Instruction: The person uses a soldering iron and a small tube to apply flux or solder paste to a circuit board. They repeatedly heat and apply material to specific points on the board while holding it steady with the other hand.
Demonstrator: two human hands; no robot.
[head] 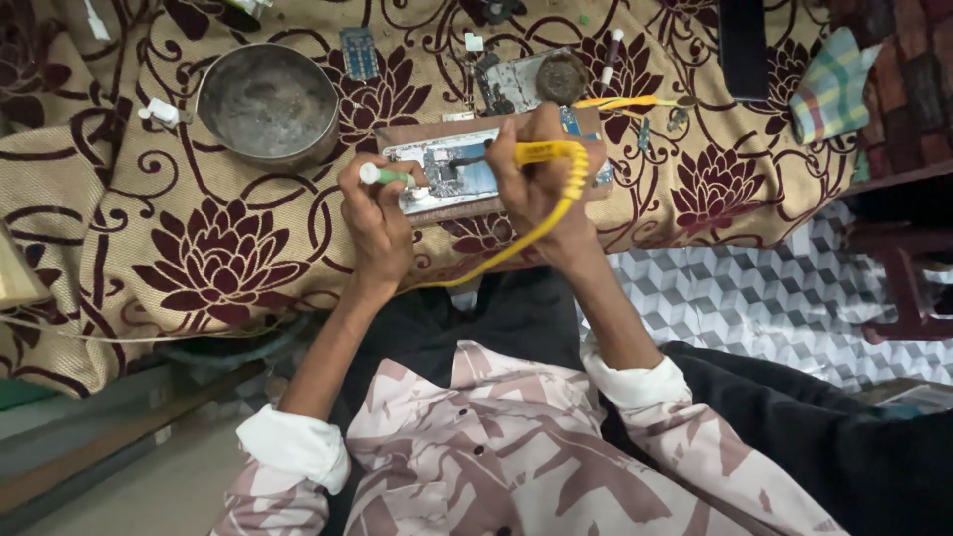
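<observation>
opened phone (452, 171) flat on wood block (397, 134) on patterned cloth (199, 248), insides bare | right hand (531, 184) grasps yellow soldering iron (541, 152), tip on board | left hand (377, 213) grips green-white tube (382, 176) at phone's edge | back still off, work looks midway | steel bowl (268, 101) left, loose parts (526, 79) behind

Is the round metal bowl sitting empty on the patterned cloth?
Yes, the metal bowl rests on the flowered cloth left of both hands, and nothing shows inside it but its dull, stained bottom.
</observation>
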